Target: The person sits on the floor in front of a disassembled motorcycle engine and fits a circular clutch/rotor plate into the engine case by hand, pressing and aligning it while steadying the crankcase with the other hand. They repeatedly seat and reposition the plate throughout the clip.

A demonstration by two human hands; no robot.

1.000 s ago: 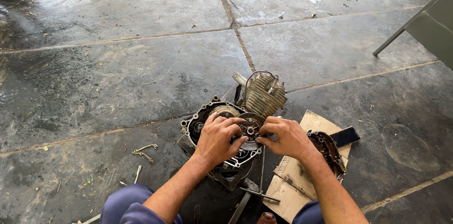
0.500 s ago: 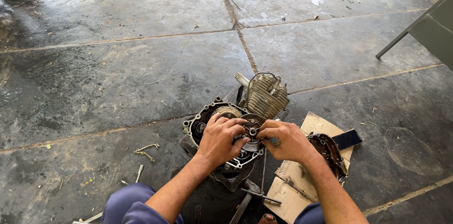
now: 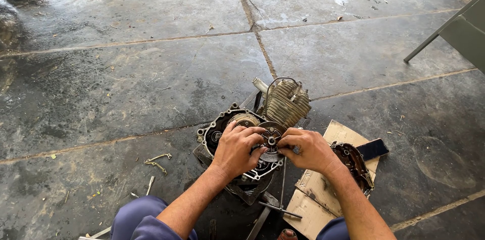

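I am crouching over a small engine [image 3: 252, 144] that is lying on a floor [image 3: 126, 78] of big grey stone slabs, stained dark with oil and wet patches and crossed by pale joint lines. My left hand [image 3: 237, 149] is curling over the open crankcase, fingers bent and pressing on the left rim of a round clutch disc [image 3: 272, 140] that is sitting in the case. My right hand [image 3: 305, 150] is closing on the disc's right side, fingertips pinched at its edge, so both hands are gripping the same part from opposite sides. The finned cylinder [image 3: 289, 102] is standing just behind the disc, pointing toward the far side of the floor. To the right of my right wrist a removed side cover [image 3: 353, 161] is resting on a flattened piece of cardboard [image 3: 308, 194], and a dark phone [image 3: 373, 149] is lying at the cardboard's far corner. A T-handle wrench [image 3: 277, 208] is lying on the floor near the slab edge closest to me, between my knees in blue trousers [image 3: 136, 220]. A few small bent metal pieces [image 3: 157, 161] are scattered to the left of the engine. In the far right corner, the grey metal leg of some furniture [image 3: 444, 30] is slanting down to the floor.
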